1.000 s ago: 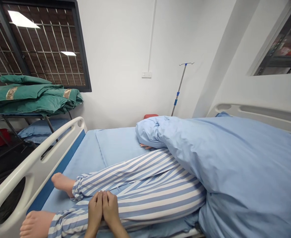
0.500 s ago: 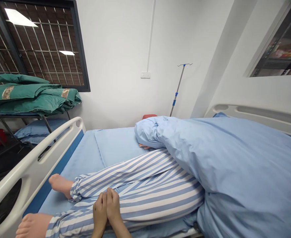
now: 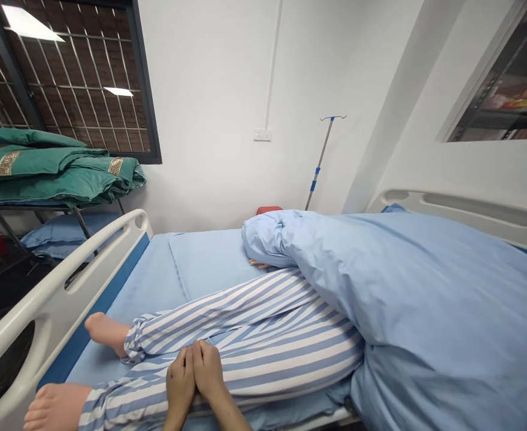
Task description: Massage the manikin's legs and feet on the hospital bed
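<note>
My left hand (image 3: 180, 382) and my right hand (image 3: 208, 369) are side by side, knuckles up and touching each other, fingers curled closed. No object shows in either one. They are in front of the near lower leg of a lying figure in blue-and-white striped trousers (image 3: 285, 347); whether they touch the cloth I cannot tell. Two bare feet (image 3: 59, 406) stick out from the gathered cuffs at the left. A light blue quilt (image 3: 407, 287) covers the figure's upper part, and fingertips (image 3: 259, 263) peek from under its folded edge.
The bed's pale footboard (image 3: 77, 269) stands at the left and its headboard (image 3: 479, 206) at the far right. A drip stand (image 3: 321, 161) rises behind the bed by the wall. Folded green bedding (image 3: 57, 173) lies on a rack under the barred window.
The view has shifted slightly, so the bed and figure sit a little further left. Both hands stay closed side by side.
</note>
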`<state>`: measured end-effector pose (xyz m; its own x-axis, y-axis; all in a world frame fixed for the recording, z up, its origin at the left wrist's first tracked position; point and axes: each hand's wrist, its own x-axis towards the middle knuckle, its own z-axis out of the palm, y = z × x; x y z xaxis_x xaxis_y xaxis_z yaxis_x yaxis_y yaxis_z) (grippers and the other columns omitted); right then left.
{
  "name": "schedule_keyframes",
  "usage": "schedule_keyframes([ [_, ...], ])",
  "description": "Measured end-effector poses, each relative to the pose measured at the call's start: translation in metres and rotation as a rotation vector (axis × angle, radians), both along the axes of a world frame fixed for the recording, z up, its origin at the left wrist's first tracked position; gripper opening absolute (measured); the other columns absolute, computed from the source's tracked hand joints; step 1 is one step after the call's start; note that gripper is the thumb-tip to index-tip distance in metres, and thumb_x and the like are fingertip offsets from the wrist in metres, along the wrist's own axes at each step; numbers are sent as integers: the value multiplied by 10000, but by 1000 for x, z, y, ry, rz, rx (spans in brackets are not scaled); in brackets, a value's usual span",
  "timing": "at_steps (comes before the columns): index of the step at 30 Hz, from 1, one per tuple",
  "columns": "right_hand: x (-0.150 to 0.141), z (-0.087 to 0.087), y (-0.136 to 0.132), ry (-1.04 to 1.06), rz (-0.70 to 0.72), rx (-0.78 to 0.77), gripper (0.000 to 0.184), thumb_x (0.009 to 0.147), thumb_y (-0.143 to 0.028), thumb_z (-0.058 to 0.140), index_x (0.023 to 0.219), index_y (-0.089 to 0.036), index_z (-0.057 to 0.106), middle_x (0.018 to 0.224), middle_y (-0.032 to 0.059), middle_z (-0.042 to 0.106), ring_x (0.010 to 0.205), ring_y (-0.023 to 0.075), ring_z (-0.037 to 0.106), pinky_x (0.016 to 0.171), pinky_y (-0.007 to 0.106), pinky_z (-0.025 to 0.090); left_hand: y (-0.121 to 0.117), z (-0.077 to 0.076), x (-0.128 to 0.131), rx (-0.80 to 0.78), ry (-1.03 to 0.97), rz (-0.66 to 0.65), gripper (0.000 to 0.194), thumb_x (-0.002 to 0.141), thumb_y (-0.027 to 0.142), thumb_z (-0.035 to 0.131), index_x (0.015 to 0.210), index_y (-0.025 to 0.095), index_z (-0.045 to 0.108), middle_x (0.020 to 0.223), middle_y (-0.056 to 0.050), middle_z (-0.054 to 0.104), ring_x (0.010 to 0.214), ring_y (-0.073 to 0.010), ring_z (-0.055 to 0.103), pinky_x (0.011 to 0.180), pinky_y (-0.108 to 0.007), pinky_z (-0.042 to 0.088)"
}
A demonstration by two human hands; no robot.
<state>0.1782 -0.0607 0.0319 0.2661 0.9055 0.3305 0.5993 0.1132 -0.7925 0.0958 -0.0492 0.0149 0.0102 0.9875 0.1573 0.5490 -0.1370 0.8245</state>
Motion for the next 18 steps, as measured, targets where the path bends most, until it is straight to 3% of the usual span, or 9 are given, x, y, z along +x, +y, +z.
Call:
schedule_keyframes([
  [9, 2, -12, 3, 250, -23, 38, 392, 900, -344, 322, 582, -191, 490, 515, -7, 501, 490, 120, 430, 491, 239, 246, 5, 1, 7, -54, -46, -3, 321, 783, 439, 369, 669, 208, 561, 677, -41, 639, 668, -193, 564, 637, -292, 406],
  [13, 6, -14, 6, 377, -51, 61, 385, 889, -361, 332, 570, -190, 462, 528, -9, 492, 516, 123, 433, 504, 230, 291, 4, 18, 21, -66, -236, -13, 359, 766, 481, 403, 660, 181, 568, 682, -48, 633, 682, -194, 562, 673, -299, 434],
  [18, 11, -14, 9, 483, -44, 59, 395, 891, -376, 305, 571, -190, 442, 554, -4, 498, 536, 125, 441, 529, 232, 328, 0, 40, 40, -51, -361, 16, 357, 764, 479, 431, 554, 191, 452, 528, 16, 494, 555, -133, 460, 551, -243, 393],
])
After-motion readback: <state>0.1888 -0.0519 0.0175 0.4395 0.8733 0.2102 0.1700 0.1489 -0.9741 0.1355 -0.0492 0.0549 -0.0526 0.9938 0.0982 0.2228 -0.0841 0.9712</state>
